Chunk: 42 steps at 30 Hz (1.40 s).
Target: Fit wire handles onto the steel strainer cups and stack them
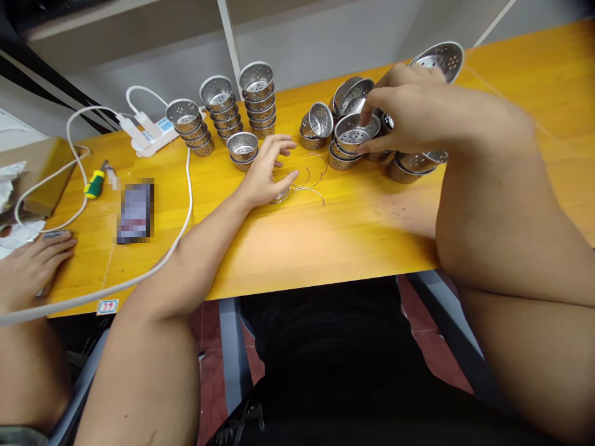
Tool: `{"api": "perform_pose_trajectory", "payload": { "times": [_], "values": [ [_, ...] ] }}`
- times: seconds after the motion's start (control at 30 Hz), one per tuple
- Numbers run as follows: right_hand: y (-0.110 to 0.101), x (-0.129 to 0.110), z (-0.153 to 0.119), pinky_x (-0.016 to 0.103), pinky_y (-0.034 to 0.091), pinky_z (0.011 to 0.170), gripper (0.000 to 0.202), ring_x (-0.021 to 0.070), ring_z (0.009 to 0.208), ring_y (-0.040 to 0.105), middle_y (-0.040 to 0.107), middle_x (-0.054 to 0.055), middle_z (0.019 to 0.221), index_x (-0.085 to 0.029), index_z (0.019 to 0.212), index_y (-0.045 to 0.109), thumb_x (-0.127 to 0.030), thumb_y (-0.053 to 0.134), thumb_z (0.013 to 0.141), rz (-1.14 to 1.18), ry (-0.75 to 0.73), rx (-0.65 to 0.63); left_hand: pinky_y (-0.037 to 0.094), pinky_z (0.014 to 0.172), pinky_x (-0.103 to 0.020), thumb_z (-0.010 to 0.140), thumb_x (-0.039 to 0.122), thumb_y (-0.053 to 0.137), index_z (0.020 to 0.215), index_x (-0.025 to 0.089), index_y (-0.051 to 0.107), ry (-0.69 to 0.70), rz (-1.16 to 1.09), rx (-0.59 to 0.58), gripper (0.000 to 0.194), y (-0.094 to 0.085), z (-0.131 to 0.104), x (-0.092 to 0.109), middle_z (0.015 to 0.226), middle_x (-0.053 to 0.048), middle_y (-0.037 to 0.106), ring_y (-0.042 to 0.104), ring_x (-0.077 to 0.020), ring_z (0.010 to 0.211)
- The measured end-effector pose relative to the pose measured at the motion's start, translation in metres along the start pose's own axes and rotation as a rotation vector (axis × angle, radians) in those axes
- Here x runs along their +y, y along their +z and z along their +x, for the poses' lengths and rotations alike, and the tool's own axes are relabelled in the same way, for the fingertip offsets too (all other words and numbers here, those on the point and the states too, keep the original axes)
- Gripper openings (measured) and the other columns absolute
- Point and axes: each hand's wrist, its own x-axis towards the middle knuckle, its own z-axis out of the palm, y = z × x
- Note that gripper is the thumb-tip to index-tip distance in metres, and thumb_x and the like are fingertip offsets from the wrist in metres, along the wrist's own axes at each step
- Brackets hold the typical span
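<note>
My left hand (269, 173) is open, its fingers spread above the table beside a short stack of perforated metal cups (242, 148). Thin metal wire rings (309, 184) lie under and to the right of this hand, partly covered by it. Farther right, my right hand (406, 111) reaches over a cluster of the same cups. Its thumb and fingertips close on the rim of one perforated metal cup (356, 131), which sits on another cup. Behind it are larger-looking tilted cups (353, 96). Under my right wrist, more cups (409, 168) are partly hidden.
Taller cup stacks (258, 99) stand at the back. A white power strip (155, 135) feeds a cable running across my left forearm. A phone (134, 212) and a yellow-green screwdriver (95, 183) lie at left. Another person's hand (35, 266) rests at the table's left edge.
</note>
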Motion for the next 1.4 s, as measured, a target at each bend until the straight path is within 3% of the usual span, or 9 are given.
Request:
{"api": "perform_pose_trajectory", "payload": {
  "times": [0.1,0.2,0.33,0.43,0.53,0.7,0.87,1.1,1.4],
  "values": [
    [0.001,-0.007,0.000,0.078,0.047,0.127,0.053,0.0540,0.145,0.057,0.058,0.019,0.131,-0.025,0.110,0.075,-0.064,0.099,0.084,-0.005,0.030,-0.011,0.070,0.110,-0.048,0.100,0.069,0.078,0.155,0.033,0.060,0.004,0.013,0.017,0.068,0.000,0.001,-0.001,0.175,-0.014,0.058,0.072,-0.0317,0.143],
    [-0.002,-0.016,-0.002,0.079,0.047,0.128,0.054,0.0544,0.146,0.058,0.061,0.021,0.136,-0.024,0.115,0.075,-0.069,0.089,0.088,0.048,-0.012,0.060,0.067,0.118,-0.054,0.104,0.071,0.072,0.152,0.034,0.060,0.039,0.076,0.082,0.062,-0.003,0.002,0.000,0.171,-0.012,0.060,0.069,-0.0329,0.149],
    [-0.017,-0.044,-0.009,0.069,0.046,0.135,0.041,0.0451,0.149,0.058,0.063,0.021,0.151,-0.032,0.122,0.070,-0.068,0.064,0.104,0.152,-0.109,0.270,0.046,0.145,-0.064,0.110,0.065,0.069,0.155,0.034,0.054,0.026,0.236,0.348,0.057,-0.012,0.005,0.000,0.179,-0.012,0.052,0.048,-0.0333,0.174],
    [-0.018,-0.073,-0.011,0.059,0.053,0.130,0.028,0.0364,0.144,0.062,0.068,0.017,0.143,-0.035,0.118,0.067,-0.057,0.050,0.115,0.208,-0.168,0.377,0.028,0.156,-0.064,0.104,0.061,0.081,0.165,0.035,0.042,-0.122,0.285,0.520,0.078,-0.018,0.006,-0.017,0.191,-0.012,0.034,0.025,-0.0343,0.188],
    [0.002,-0.098,-0.007,0.056,0.059,0.112,0.034,0.0357,0.130,0.069,0.071,0.016,0.131,-0.030,0.123,0.070,-0.051,0.044,0.118,0.224,-0.341,0.268,0.014,0.161,-0.064,0.093,0.051,0.094,0.168,0.032,0.037,-0.238,0.201,0.544,0.096,-0.022,0.007,-0.048,0.192,-0.016,0.027,0.010,-0.0405,0.192],
    [0.054,-0.118,0.002,0.043,0.057,0.089,0.044,0.0347,0.116,0.072,0.071,0.017,0.141,-0.022,0.144,0.071,-0.053,0.063,0.114,0.201,-0.532,0.026,0.024,0.158,-0.066,0.092,0.045,0.095,0.158,0.030,0.043,-0.297,0.128,0.553,0.085,-0.022,0.004,-0.088,0.173,-0.017,0.051,0.039,-0.0396,0.181],
    [0.085,-0.116,0.011,0.042,0.056,0.089,0.047,0.0361,0.120,0.073,0.073,0.019,0.141,-0.017,0.150,0.072,-0.046,0.068,0.112,0.214,-0.515,-0.051,0.032,0.155,-0.060,0.100,0.059,0.086,0.161,0.029,0.041,-0.352,0.137,0.485,0.082,-0.025,0.004,-0.099,0.173,-0.013,0.055,0.045,-0.0305,0.178],
    [0.103,-0.109,0.020,0.044,0.058,0.100,0.037,0.0346,0.128,0.072,0.073,0.019,0.142,-0.017,0.140,0.079,-0.034,0.056,0.116,0.282,-0.520,-0.040,0.022,0.159,-0.063,0.088,0.052,0.098,0.155,0.036,0.042,-0.269,0.042,0.495,0.090,-0.028,0.008,-0.089,0.173,-0.014,0.049,0.042,-0.0381,0.177],
    [0.101,-0.109,0.019,0.043,0.057,0.102,0.029,0.0327,0.123,0.072,0.074,0.017,0.137,-0.020,0.131,0.080,-0.035,0.061,0.115,0.337,-0.532,-0.033,0.033,0.153,-0.069,0.076,0.043,0.109,0.153,0.030,0.047,-0.328,0.038,0.442,0.099,-0.027,0.006,-0.103,0.161,-0.015,0.064,0.060,-0.0383,0.165]
  ]
}}
